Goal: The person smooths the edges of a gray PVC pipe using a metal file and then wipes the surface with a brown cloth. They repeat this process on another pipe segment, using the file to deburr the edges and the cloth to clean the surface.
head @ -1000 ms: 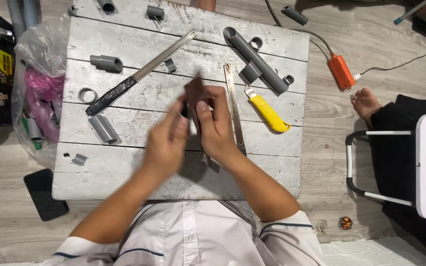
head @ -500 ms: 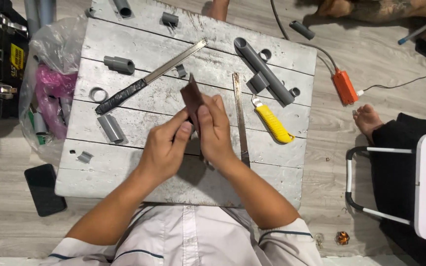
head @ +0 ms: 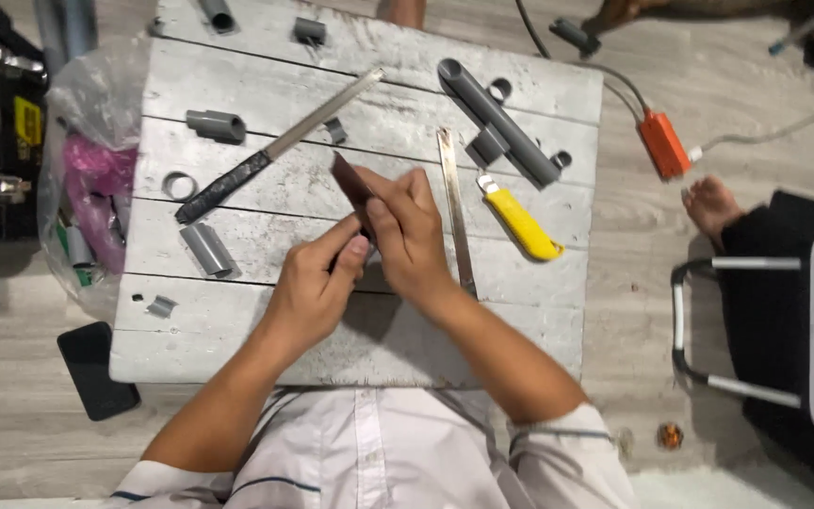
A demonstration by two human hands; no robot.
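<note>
A person seated on the floor works over a low whitewashed plank table, both hands meeting near its middle. The left hand is curled, thumb and forefinger pinched narrowly at the lower end of a thin dark brown strip; whether it truly clamps the strip cannot be told, since the other hand covers that end. The right hand is wrapped tight around the strip, fingers closed over it, with the strip's free end jutting up and to the left, above the table's centre.

Left of the hands on the table lie a short grey pipe piece, a grey ring and a long metal file with a dark handle. Just right of the hands sits a steel ruler, then a yellow utility knife and a long grey pipe toward the table's far right corner.

Compared with half a second ago, the hands hold the same pose; the strip's tip now tilts a little further to the left.
</note>
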